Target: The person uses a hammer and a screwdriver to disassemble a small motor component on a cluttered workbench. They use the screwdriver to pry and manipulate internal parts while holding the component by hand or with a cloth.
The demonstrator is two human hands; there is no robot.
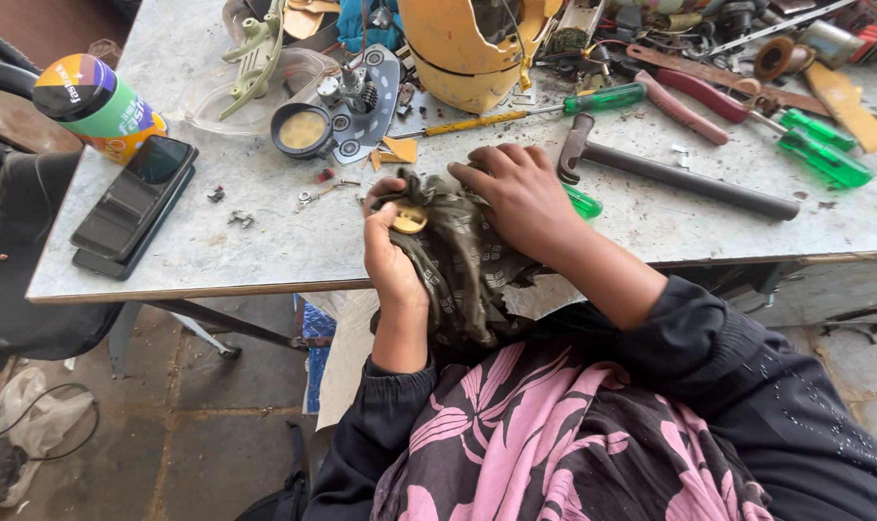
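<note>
My left hand (390,256) grips a small round brass-coloured part (410,219), wrapped in a dark olive patterned cloth (463,265) at the table's front edge. My right hand (520,193) presses down on the same cloth from the right, fingers curled over its top. The cloth hangs off the table toward my lap and hides most of the part.
On the grey worktable (265,241): a hammer (670,174), green-handled screwdrivers (824,154), pliers (685,101), a yellow housing (467,48), a metal plate with a round lens (308,128), two stacked phones (135,205), a colourful can (96,101), loose screws (241,219).
</note>
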